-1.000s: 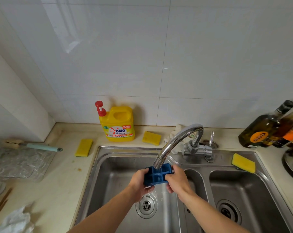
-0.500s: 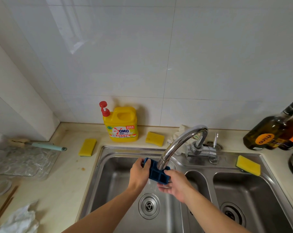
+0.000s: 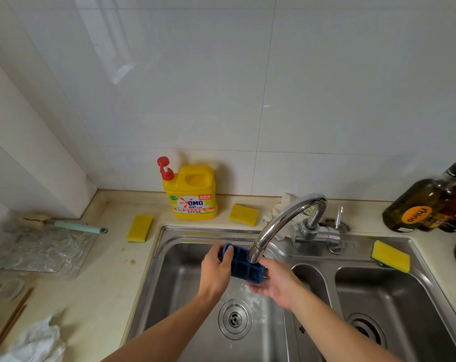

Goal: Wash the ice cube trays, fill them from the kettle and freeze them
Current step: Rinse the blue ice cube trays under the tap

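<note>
A small blue ice cube tray (image 3: 243, 265) is held under the spout of the chrome faucet (image 3: 281, 226), over the left basin of the steel sink (image 3: 169, 273). My left hand (image 3: 216, 270) grips its left end, fingers curled over the edge. My right hand (image 3: 276, 282) holds its right end from below, palm up. The tray is tilted, its cells facing me. Water splashes onto the basin floor beneath it. No kettle is in view.
A yellow detergent bottle (image 3: 192, 192) stands behind the sink. Yellow sponges lie on the counter (image 3: 139, 228), behind the sink (image 3: 243, 214) and on the sink rim (image 3: 390, 256). A clear tray (image 3: 38, 248) with a brush sits left. Oil bottles (image 3: 425, 205) stand right.
The tray has been turned and shifted left under the spout. My left hand moved up to its left end, and my right hand dropped below its right end.
</note>
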Tool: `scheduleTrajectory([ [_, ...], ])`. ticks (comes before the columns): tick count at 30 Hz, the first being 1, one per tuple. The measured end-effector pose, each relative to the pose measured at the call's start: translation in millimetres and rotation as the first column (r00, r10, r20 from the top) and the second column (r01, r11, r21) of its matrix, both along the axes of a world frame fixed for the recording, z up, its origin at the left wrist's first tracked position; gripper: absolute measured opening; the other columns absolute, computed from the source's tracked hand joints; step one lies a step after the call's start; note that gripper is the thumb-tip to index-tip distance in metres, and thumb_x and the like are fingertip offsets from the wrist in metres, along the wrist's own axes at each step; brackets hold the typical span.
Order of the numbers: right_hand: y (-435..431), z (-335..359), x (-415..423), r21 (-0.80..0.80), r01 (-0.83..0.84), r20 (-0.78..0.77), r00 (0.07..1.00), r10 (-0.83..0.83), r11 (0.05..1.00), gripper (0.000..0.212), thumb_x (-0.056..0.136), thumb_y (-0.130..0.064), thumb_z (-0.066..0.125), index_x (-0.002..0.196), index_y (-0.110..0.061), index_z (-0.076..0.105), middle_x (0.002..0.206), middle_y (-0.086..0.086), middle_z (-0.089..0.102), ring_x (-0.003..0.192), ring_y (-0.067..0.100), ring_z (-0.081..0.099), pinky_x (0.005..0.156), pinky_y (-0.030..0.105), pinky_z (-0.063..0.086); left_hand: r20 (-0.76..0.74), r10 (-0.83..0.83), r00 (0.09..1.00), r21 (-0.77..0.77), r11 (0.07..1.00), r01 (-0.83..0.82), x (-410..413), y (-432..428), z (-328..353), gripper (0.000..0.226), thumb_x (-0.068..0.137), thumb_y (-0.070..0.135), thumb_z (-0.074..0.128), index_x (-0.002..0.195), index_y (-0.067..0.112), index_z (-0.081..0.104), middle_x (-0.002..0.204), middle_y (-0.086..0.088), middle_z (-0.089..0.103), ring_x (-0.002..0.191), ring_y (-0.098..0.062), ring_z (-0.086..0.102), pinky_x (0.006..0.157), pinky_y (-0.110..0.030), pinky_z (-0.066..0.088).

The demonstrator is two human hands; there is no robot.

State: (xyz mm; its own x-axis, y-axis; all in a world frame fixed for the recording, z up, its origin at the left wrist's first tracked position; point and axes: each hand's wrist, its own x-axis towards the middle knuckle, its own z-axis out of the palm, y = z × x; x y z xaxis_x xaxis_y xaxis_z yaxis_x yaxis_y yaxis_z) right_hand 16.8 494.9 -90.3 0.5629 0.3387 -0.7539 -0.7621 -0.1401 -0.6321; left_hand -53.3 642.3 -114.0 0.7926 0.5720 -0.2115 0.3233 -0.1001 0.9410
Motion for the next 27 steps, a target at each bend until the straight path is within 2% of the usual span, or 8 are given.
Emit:
scheduleTrajectory([
  [3,-6.7,3.8,4.8,-0.101,-0.079,0.084,0.993,0.087,0.992,0.029,0.101,-0.030,0.063,0.113,-0.004,0.065,0.111,0.028,0.069,0.079,0.034,0.069,0.067,0.039,0.062,-0.112,0.010,0.994,-0.177,0.984,-0.030,0.4,-0.2,-4.3,0.021,0.106,0.031,0.048,0.102,0.020,0.066,0.096,-0.008,0.072,0.082,-0.019,0.065,0.061,-0.028,0.054],
  [5,-10.6,6.6,8.3,-0.182,-0.137,0.152,0.975,0.165,0.974,0.032,0.102,-0.035,0.062,0.110,-0.005,0.066,0.104,0.024,0.072,0.071,0.027,0.069,0.066,0.038,0.063,-0.191,-0.005,0.981,-0.290,0.956,-0.051,-0.6,-2.5,-7.9,0.026,0.107,0.032,0.044,0.104,0.023,0.068,0.098,-0.005,0.074,0.090,-0.019,0.069,0.064,-0.028,0.057],
  [10,-15.4,15.7,12.5,-0.328,-0.199,0.317,0.897,0.306,0.923,0.031,0.101,-0.038,0.063,0.103,-0.008,0.065,0.087,0.013,0.075,0.062,0.019,0.070,0.067,0.037,0.065,-0.287,-0.056,0.956,-0.514,0.852,-0.105,-1.2,-15.3,-12.6,0.034,0.107,0.040,0.039,0.111,0.024,0.069,0.094,-0.003,0.078,0.092,-0.023,0.073,0.070,-0.035,0.062],
  [13,-15.3,19.7,12.2,-0.420,-0.175,0.425,0.829,0.363,0.890,0.031,0.100,-0.039,0.062,0.098,-0.008,0.064,0.083,0.013,0.075,0.067,0.025,0.074,0.066,0.038,0.064,-0.282,-0.068,0.957,-0.619,0.775,-0.127,-1.2,-21.4,-12.2,0.040,0.106,0.049,0.040,0.114,0.020,0.067,0.098,-0.008,0.078,0.095,-0.028,0.073,0.071,-0.037,0.059],
  [16,-16.8,21.0,10.2,-0.443,-0.160,0.459,0.805,0.376,0.882,0.033,0.100,-0.040,0.061,0.097,-0.007,0.064,0.084,0.016,0.075,0.065,0.023,0.072,0.065,0.041,0.063,-0.262,-0.070,0.963,-0.653,0.748,-0.123,-1.2,-25.6,-12.3,0.040,0.105,0.052,0.040,0.118,0.021,0.062,0.109,-0.013,0.075,0.100,-0.030,0.073,0.074,-0.038,0.059],
  [19,-18.9,19.5,8.4,-0.433,-0.158,0.457,0.810,0.367,0.887,0.035,0.101,-0.041,0.061,0.099,-0.006,0.063,0.084,0.018,0.075,0.062,0.022,0.069,0.066,0.043,0.063,-0.256,-0.075,0.964,-0.678,0.725,-0.124,-2.2,-26.6,-13.4,0.045,0.106,0.054,0.036,0.120,0.020,0.061,0.108,-0.013,0.075,0.099,-0.031,0.073,0.075,-0.040,0.058],
  [23,-19.1,19.2,7.3,-0.426,-0.145,0.459,0.816,0.351,0.893,0.036,0.102,-0.041,0.058,0.097,-0.005,0.062,0.082,0.018,0.075,0.059,0.020,0.067,0.063,0.038,0.061,-0.263,-0.113,0.958,-0.680,0.726,-0.101,-6.4,-26.2,-18.7,0.056,0.104,0.059,0.033,0.120,0.016,0.065,0.102,-0.010,0.078,0.098,-0.031,0.073,0.075,-0.039,0.058],
  [27,-17.5,22.0,7.9,-0.411,-0.106,0.494,0.809,0.319,0.905,0.035,0.103,-0.040,0.057,0.097,-0.006,0.062,0.082,0.020,0.074,0.060,0.022,0.066,0.063,0.036,0.059,-0.225,-0.104,0.969,-0.645,0.761,-0.068,-10.1,-27.5,-19.8,0.054,0.098,0.064,0.045,0.120,0.019,0.065,0.109,-0.010,0.076,0.099,-0.028,0.073,0.077,-0.037,0.060],
])
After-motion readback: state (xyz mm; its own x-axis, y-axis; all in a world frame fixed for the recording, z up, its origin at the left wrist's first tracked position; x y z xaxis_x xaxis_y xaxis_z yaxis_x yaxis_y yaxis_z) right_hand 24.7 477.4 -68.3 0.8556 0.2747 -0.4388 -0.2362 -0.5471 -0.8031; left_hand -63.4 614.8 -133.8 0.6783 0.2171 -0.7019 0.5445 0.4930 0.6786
